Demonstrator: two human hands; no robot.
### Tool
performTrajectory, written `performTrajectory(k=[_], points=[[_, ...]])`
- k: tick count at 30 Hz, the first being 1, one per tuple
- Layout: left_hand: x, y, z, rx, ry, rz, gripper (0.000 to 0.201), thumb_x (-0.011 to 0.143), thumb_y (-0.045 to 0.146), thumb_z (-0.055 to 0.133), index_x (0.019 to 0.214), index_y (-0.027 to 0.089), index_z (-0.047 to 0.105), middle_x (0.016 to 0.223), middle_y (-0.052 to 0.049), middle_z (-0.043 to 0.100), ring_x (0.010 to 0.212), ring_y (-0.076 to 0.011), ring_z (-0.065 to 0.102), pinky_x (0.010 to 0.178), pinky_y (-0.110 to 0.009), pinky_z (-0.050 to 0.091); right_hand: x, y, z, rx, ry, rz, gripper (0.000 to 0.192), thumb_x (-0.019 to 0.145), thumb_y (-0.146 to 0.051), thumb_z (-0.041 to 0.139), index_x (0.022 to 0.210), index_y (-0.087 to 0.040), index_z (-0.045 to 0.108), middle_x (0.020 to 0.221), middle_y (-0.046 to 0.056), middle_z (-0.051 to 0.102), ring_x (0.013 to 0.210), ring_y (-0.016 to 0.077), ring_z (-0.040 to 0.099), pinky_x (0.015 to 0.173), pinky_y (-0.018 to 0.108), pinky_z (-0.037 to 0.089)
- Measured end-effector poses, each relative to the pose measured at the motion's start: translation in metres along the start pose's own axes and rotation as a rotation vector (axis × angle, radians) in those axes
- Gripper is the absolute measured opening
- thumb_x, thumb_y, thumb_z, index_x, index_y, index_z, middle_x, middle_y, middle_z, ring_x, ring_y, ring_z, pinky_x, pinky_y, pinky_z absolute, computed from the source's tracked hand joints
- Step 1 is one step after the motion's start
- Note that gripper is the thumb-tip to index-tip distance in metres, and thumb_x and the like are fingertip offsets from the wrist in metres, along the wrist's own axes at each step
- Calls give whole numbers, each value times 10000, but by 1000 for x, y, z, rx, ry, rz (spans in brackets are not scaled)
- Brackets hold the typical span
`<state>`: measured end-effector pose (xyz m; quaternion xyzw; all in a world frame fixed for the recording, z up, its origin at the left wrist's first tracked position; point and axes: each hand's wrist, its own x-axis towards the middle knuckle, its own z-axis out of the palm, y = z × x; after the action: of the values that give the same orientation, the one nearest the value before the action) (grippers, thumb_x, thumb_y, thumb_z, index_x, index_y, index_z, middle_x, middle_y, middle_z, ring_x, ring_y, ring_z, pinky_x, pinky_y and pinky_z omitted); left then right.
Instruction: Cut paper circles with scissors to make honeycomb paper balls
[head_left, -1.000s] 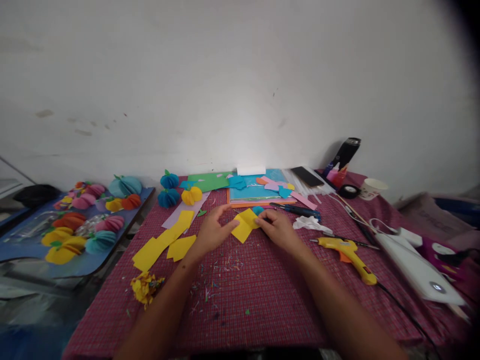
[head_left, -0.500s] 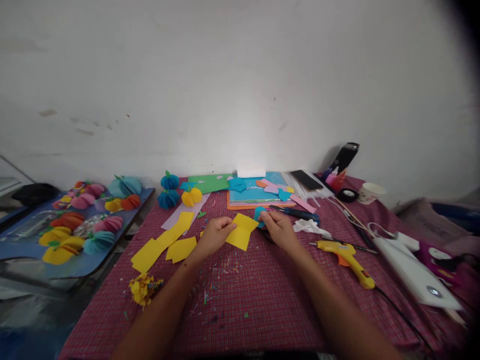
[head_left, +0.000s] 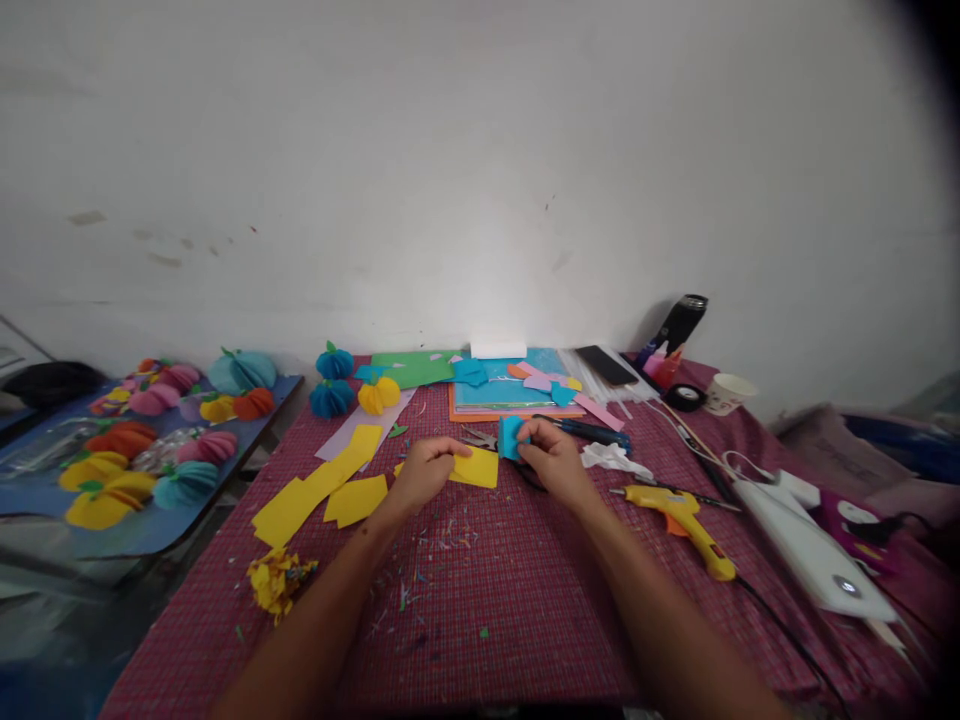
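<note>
My left hand (head_left: 431,474) pinches a piece of yellow paper (head_left: 477,468) between thumb and fingers above the table. In my right hand (head_left: 553,456) is a small piece of blue paper (head_left: 511,437), held by its right side just beyond the yellow one. Behind the blue paper lies a pair of scissors (head_left: 481,438), partly covered by the papers and my right hand. More cut yellow paper (head_left: 357,499) lies to the left of my left hand, along with a long yellow strip (head_left: 319,487).
A yellow hot glue gun (head_left: 684,515) and its cable lie on the right. Two blue paper pumpkins (head_left: 331,398) and a yellow one (head_left: 379,395) stand at the back left. Coloured sheets (head_left: 517,383), a phone (head_left: 607,366) and a paper cup (head_left: 729,393) are along the back.
The yellow paper, earlier spread with a fold across it, now looks like a flatter rectangle. The blue paper has turned upright and shows more of its face. The view has shifted slightly.
</note>
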<state>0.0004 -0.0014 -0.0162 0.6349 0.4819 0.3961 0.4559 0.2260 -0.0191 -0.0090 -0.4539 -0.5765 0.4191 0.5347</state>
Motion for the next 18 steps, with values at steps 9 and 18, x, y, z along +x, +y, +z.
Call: performTrajectory(k=[9,18], points=[[-7,15,9,22,-75,112,277,778,411,649,862,157,721,755,-21,667,670,-143,558,615,-248,405,-18,-11,18,-466,-211,-253,54,829,-170,509,839,-223,502,732,-21,555,628,139,493,599,245,363],[-3,0,16,-95,-44,76,253,722,304,713,912,166,616,703,25,599,600,-101,519,540,-205,368,-22,-11,21,-644,-307,-241,77,839,-175,530,879,-233,498,807,5,617,668,160,554,595,242,345]])
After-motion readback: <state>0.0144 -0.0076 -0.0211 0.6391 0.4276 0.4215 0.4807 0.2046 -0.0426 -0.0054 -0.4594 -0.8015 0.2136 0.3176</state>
